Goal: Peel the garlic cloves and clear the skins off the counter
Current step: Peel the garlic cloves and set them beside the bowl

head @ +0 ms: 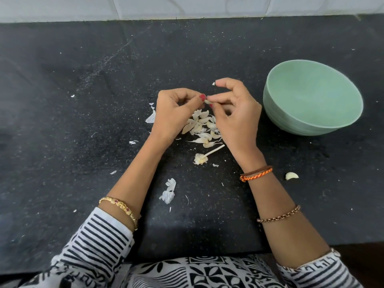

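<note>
Both hands, left hand (174,113) and right hand (234,113), pinched one clove (207,102); best peeled with thumbnails, over the pile (202,126).

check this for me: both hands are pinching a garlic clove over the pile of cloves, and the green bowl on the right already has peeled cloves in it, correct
Not quite. The head view shows the green bowl holding nothing; its inside is bare. The rest stands: the left hand and the right hand both pinch a garlic clove above the pile of cloves on the counter.
</note>
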A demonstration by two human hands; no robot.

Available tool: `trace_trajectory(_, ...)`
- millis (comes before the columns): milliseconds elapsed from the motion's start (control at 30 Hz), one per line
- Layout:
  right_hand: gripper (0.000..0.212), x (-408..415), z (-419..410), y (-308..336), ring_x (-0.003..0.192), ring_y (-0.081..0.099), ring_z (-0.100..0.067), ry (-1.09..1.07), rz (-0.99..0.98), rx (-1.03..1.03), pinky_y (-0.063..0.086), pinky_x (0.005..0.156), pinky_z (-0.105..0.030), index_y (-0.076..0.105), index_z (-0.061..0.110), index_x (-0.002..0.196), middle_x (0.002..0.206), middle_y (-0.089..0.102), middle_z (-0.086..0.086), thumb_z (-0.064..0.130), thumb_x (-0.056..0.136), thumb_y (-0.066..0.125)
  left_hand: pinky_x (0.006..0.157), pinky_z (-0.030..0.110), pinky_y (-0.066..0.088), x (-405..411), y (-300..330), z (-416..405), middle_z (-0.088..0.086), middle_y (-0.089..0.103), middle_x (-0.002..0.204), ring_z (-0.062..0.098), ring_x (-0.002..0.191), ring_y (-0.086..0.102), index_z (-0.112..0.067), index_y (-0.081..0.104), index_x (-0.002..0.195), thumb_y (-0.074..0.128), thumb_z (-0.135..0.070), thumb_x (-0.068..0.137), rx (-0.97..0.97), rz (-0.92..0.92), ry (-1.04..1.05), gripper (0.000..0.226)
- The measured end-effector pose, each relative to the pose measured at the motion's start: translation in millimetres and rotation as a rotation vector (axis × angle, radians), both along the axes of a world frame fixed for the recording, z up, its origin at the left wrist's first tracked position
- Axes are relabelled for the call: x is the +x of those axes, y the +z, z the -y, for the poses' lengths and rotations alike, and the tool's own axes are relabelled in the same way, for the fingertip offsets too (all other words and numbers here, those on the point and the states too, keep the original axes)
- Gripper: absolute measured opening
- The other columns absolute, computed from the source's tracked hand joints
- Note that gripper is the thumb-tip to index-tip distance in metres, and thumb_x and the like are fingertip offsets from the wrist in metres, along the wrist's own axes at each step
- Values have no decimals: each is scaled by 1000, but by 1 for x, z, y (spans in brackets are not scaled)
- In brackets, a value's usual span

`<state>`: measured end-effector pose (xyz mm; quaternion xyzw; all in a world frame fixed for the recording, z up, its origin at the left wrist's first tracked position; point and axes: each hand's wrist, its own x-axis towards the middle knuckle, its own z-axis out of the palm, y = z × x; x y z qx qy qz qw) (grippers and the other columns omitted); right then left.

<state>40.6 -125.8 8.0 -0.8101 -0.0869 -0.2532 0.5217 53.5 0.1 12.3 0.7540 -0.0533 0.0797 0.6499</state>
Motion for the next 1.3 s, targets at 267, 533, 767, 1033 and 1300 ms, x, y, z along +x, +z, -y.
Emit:
trace_trajectory(267,29,3,1,-3,76,69,-16,-41,135,-121,58,69,-33,61,-1,107,84,71,-7,-8,79,59,61,30,41,-3,4,2,16,64,68,22,64,50,-18,68,67,60,-18,76,16,-38,-3,12)
trace_trajectory(533,27,3,0,-4,76,69,-15,-21,184,-172,58,68,-32,62,-1,105,82,71,-6,-8,79,61,47,14,35,-4,5,3,9,57,60,3,46,42,-18,65,63,57,-13,68,-15,-63,45,10)
trace_trajectory(767,31,-1,-1,9,76,67,-3,110,-167,322,52,72,-17,58,8,104,81,67,2,-10,79,62,56,17,43,-1,3,2,-10,63,53,5,55,53,-13,65,59,62,-11,68,-85,-79,86,10)
trace_trajectory(1033,29,-2,0,12,80,69,-13,100,-297,417,56,81,-34,60,11,101,84,70,-5,-3,78,68,61,13,45,-3,2,2,-10,67,63,2,63,58,-11,69,72,66,-9,84,-69,10,3,13)
trace_trajectory(1300,26,-2,0,11,76,67,-8,105,-310,437,55,75,-23,62,10,98,82,68,-3,-5,78,68,51,4,38,-4,8,1,-16,65,58,-7,53,56,-8,68,89,60,2,85,-26,-26,-47,13)
